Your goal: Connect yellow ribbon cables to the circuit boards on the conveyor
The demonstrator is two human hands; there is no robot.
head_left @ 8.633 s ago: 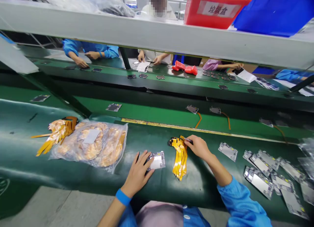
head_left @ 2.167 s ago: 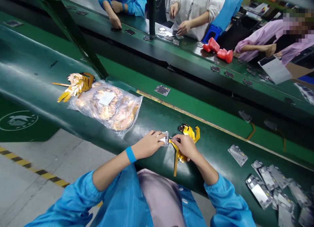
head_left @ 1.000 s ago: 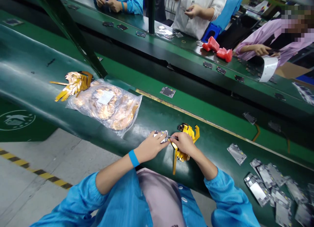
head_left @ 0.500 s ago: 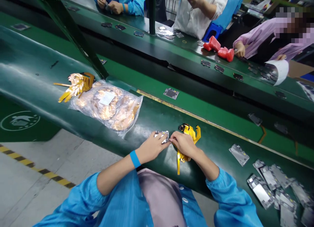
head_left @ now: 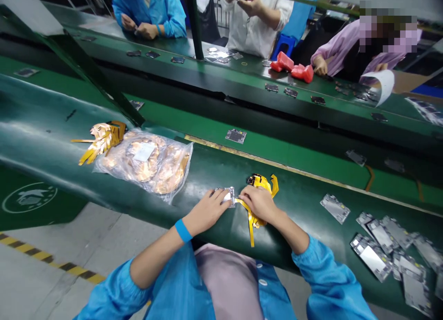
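Note:
A small circuit board (head_left: 231,198) lies on the green bench top, partly covered by the fingers of my left hand (head_left: 204,213), which hold it in place. Just right of it, my right hand (head_left: 259,204) is closed in a pinch on a yellow flex cable (head_left: 239,201). One end of that cable reaches the board's right edge; whether it is attached cannot be made out. Under and behind my right hand sits a bunch of yellow flex cables (head_left: 261,182), one strip hanging toward me.
Left on the bench lies a clear plastic bag (head_left: 166,168) of coppery flex cables, beside a loose bunch (head_left: 104,138). Several circuit boards (head_left: 372,255) are heaped at right. A green conveyor belt (head_left: 207,126) carries another board (head_left: 236,135). Co-workers sit across; a green post (head_left: 93,75) slants at left.
My left thumb and fingers have drawn back from the board's right edge. A yellow strip now shows between the board and my right hand. The camera view has shifted slightly.

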